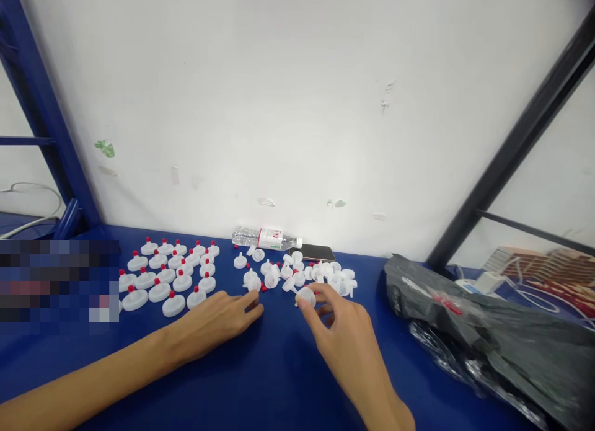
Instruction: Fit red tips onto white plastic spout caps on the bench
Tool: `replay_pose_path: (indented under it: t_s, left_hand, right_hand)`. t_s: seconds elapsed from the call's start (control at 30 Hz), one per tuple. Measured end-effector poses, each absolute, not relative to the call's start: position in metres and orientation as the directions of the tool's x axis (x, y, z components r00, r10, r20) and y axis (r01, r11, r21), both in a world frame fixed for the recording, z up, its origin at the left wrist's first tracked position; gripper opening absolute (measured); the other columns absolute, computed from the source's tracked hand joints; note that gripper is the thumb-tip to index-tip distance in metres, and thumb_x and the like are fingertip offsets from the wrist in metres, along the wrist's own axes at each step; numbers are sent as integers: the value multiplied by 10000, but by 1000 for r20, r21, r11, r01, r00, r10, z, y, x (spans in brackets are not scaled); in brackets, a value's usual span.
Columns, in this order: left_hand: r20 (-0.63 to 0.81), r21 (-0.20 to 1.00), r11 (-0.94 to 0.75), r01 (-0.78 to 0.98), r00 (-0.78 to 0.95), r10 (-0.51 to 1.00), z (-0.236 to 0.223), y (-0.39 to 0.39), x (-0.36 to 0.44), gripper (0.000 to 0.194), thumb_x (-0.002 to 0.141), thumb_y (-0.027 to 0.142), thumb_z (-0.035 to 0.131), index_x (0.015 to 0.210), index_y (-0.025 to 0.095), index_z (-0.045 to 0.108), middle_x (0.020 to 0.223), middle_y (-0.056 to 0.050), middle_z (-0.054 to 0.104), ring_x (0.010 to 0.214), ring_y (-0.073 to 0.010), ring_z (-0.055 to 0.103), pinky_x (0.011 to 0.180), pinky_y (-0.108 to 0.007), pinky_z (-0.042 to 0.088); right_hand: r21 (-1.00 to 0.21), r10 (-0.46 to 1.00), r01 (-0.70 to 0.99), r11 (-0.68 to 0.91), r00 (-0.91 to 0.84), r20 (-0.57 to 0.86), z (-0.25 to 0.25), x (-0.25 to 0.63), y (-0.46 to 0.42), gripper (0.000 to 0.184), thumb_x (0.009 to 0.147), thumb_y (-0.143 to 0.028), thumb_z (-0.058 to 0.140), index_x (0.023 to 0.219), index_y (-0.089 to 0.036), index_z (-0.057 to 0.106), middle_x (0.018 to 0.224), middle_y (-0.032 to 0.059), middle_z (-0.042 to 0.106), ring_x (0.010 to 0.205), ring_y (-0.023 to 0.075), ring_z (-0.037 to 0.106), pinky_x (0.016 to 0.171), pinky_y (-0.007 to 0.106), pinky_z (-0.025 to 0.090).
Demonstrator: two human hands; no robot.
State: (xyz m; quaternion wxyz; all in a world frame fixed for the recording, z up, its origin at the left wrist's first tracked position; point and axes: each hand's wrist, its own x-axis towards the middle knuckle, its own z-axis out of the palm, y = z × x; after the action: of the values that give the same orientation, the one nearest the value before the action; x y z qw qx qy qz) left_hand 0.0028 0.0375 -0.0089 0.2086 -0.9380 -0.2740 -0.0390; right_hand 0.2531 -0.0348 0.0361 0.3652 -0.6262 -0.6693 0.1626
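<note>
My right hand (344, 328) pinches a white nozzle cap (307, 296) between thumb and fingers, just above the blue table. Near the middle, my left hand (223, 319) hovers low or rests on the tabletop, fingers apart with nothing visible in them. Its fingertips are close to a white cap (251, 281) at the front of the loose pile. White nozzle caps (332, 271) lie jumbled beyond both hands, small red tips (263, 288) scattered among them. To the left stand several rows of white caps fitted with red tips (173, 304), nozzles upward.
Behind the pile, a clear plastic bottle (269, 239) lies on its side against the wall, beside a dark phone (313, 252). A grey plastic bag (483, 332) covers the right of the blue table (274, 381). Metal frame posts (515, 127) rise at both sides.
</note>
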Motion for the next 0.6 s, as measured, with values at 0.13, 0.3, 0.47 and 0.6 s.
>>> replay_pose_path:
  t_s: [0.13,0.3,0.47,0.6]
  left_hand:
    - [281,-184,-773,607,786,550,-14,36,4,226,1006,117,475,1113,203,654,1048,-52,713,639,-167,703,498,-287,429]
    - [383,108,-780,617,698,605,-6,25,10,235,1034,215,483,1171,241,672,990,8,763,685,-91,714,592,-190,501]
    - [276,670,-542,507,508,816,9,12,19,183,961,303,596,1020,236,756,739,29,746,571,-89,653,519,-169,460]
    - [150,795,-377,475,448,881,15,8,22,263,937,389,639,1091,210,755,567,48,671,516,-111,629,513,-194,447]
  right_hand:
    - [-694,963,702,158,48,267,37,251,-35,236,981,-476,573,1105,-314,693,966,-24,795,852,216,752,770,315,506]
    - [-736,978,658,159,-3,208,38,245,-38,237,999,-477,543,1072,-298,681,900,-30,798,781,203,747,722,301,483]
    - [-777,979,597,200,-86,187,38,238,-44,258,1020,-501,515,1041,-295,669,810,-44,774,684,184,710,664,284,445]
    - [-789,977,575,215,-131,170,39,235,-46,243,1019,-495,522,1065,-301,661,847,-45,785,664,183,693,608,275,405]
